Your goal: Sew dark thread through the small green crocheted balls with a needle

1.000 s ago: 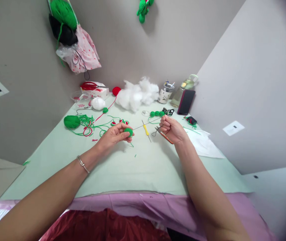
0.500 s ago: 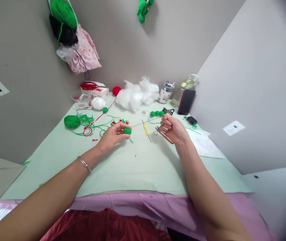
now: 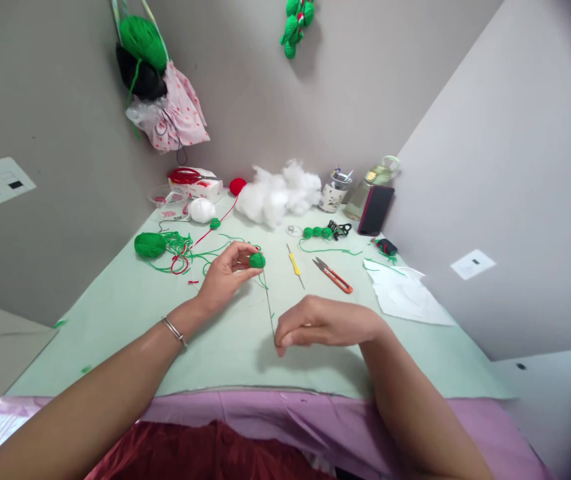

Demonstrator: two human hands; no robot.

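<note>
Head view: at mid-frame, a small round green crocheted ball [image 3: 257, 261] is pinched by the fingers of the left hand [image 3: 225, 272], while a thin dark thread [image 3: 268, 300], apparently already attached but not yet cut, is held taut lower-centre by the pressed-together fingers of the right hand [image 3: 321, 321].

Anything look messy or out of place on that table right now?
The tangle of green and red strands beside the green yarn ball looks messy, its loops crossing loosely. The dark thread between the small green piece and right hand runs straight, unsnagged.
</note>
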